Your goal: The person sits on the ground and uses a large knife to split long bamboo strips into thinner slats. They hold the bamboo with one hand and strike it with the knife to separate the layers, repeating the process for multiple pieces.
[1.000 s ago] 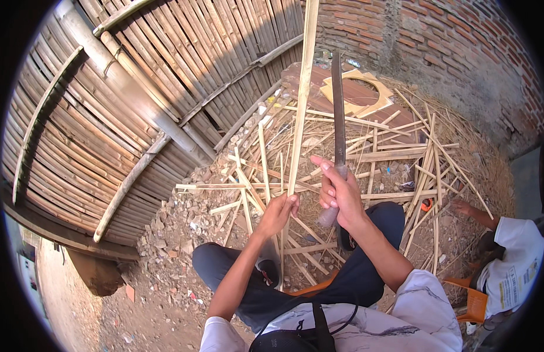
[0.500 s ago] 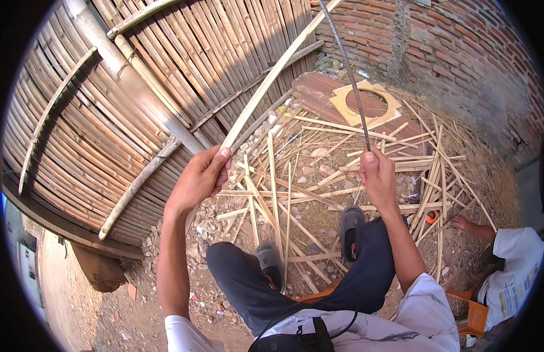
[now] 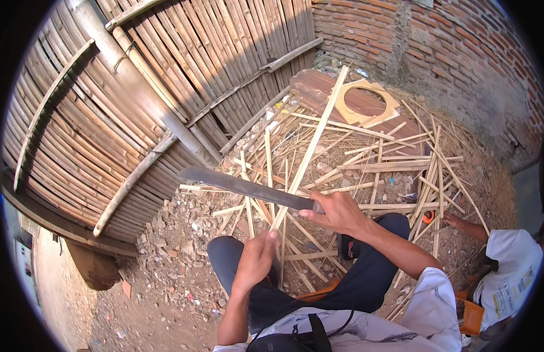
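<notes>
My left hand (image 3: 257,258) is closed round the near end of a pale bamboo strip (image 3: 319,129), which slants up and away to the right. In my right hand (image 3: 336,212) is the handle of a machete (image 3: 242,186). Its long dark blade points left and lies across the strip, just beyond my left hand. Whether the edge is cutting into the strip, I cannot tell. Both hands are above my bent knees. Below them, many more bamboo strips (image 3: 439,176) lie crisscrossed on the stony ground.
A bamboo slat wall (image 3: 125,129) rises at the left and a brick wall (image 3: 459,53) at the far right. A yellowish board with a round hole (image 3: 343,102) lies on a brown panel (image 3: 310,88). At right, another person (image 3: 506,270) reaches toward a small orange object (image 3: 428,217).
The machete has swung from pointing away to lying leftward across the strip. My left hand has come down and right with the strip, and my right hand has moved left and down.
</notes>
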The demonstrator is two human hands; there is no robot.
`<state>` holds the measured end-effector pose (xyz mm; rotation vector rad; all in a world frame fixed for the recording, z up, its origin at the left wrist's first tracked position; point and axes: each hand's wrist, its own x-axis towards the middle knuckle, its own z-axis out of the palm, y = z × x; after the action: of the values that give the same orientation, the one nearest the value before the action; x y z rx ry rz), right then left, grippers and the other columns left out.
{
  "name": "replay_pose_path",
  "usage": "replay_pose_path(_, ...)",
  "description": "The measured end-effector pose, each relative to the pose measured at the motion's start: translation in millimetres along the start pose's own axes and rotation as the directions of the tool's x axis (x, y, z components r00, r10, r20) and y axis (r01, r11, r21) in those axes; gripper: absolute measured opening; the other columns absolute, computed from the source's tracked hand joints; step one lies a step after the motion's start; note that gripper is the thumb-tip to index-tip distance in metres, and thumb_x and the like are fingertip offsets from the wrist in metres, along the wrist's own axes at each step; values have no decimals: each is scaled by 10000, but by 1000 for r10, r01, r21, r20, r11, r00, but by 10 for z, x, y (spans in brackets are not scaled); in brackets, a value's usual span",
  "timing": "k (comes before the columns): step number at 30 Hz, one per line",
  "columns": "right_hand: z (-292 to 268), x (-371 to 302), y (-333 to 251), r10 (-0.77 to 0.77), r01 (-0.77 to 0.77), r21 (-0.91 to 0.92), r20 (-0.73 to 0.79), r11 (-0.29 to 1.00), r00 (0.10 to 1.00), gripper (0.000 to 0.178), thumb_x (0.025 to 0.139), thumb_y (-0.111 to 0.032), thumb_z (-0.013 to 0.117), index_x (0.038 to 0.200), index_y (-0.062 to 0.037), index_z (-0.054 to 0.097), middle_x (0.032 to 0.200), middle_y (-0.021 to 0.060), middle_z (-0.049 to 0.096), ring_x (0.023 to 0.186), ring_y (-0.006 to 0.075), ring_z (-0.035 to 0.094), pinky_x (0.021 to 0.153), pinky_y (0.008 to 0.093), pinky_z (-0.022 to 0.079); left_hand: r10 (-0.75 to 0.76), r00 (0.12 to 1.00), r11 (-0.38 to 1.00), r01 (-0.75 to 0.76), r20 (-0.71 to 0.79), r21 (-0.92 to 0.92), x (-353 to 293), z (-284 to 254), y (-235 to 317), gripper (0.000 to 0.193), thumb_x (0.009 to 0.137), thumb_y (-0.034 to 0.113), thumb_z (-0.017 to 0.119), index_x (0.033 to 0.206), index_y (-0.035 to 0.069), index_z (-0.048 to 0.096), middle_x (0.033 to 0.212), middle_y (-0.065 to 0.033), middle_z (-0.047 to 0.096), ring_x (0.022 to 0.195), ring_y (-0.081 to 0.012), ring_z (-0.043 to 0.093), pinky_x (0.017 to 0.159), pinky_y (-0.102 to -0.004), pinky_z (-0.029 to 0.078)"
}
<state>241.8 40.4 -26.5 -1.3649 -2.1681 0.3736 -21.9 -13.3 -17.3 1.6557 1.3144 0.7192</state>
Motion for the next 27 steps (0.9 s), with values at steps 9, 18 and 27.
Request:
replay_pose_path(9, -181, 109, -15, 153, -139, -127, 106, 982, 983, 697, 986, -645, 539, 1098, 23, 705, 530, 177, 594, 532, 370, 675, 524, 484, 549, -116, 993, 986, 118, 21, -121, -198, -4, -52, 414, 1116, 291, 458, 833, 9, 568, 608, -5, 434, 581, -120, 392, 551, -333, 354)
replay_pose_path(18, -411, 337, 420, 289, -289, 7, -20, 957, 957, 689, 1001, -629, 525, 991, 32, 718, 488, 178, 548, 473, 357, 632, 502, 472, 519, -238, 956, 924, 277, 168, -263, -547, -55, -78, 418, 1136, 341, 427, 835, 67, 524, 627, 46, 391, 567, -50, 360, 515, -251, 298)
replay_pose_path(27, -384, 324, 767, 232, -237, -38, -103, 971, 967, 680, 993, -616, 551, 1016, 43, 716, 542, 221, 581, 545, 399, 646, 567, 498, 517, -323, 901, 814, 421, 290, -400, -584, -148, -27, 416, 1133, 358, 437, 847, 70, 529, 620, 63, 385, 557, -50, 349, 508, -246, 295)
